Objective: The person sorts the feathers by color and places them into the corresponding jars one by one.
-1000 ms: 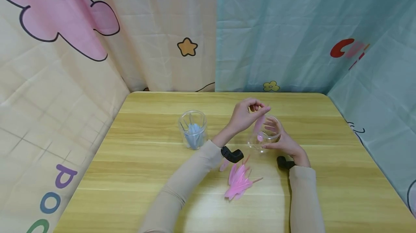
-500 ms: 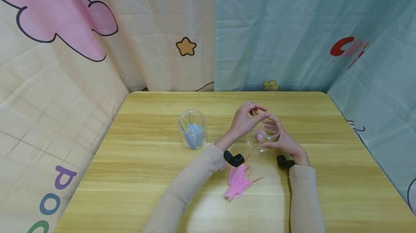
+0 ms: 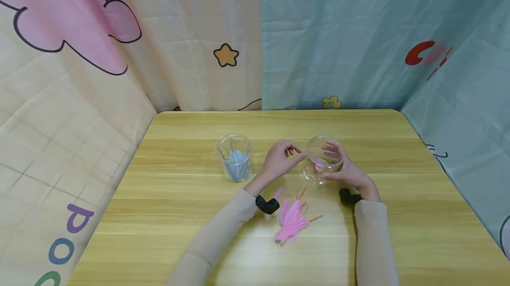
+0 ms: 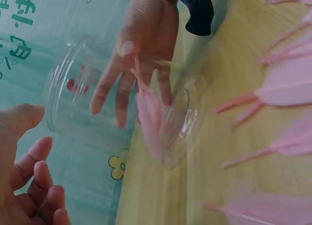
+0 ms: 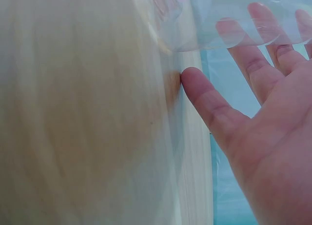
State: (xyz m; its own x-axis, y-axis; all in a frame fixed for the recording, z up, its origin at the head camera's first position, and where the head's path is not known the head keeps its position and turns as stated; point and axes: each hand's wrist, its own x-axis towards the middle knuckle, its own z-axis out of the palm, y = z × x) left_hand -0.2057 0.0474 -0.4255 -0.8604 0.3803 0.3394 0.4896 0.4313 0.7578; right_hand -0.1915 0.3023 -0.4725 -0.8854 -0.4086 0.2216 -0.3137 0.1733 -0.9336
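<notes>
My left hand [image 3: 279, 160] is just left of a clear cup [image 3: 308, 171], its thumb and fingers apart and holding nothing. My right hand [image 3: 350, 173] reaches round the cup's right side; straight, spread fingers lie behind the wall. In the right wrist view a gap shows between the thumb [image 5: 197, 86] and the cup's outline. Inside the cup is a pink feather [image 4: 148, 112], leaning with its quill up. Several more pink feathers [image 3: 292, 224] lie in a fanned pile nearer the person. One lone pink feather [image 3: 278, 194] is partly hidden by the left wrist.
Left of the hands stands another clear cup [image 3: 221, 155], holding several pale blue feathers [image 3: 237, 166]. Everything rests on a wooden table [image 3: 179, 215], with printed curtains [image 3: 338, 47] along its back and sides. Each wrist carries a black camera mount [image 3: 267, 205].
A second ago my left hand pinched a pink feather over the right cup. It has let the feather go into the cup and moved left and down. My right hand stays round the cup.
</notes>
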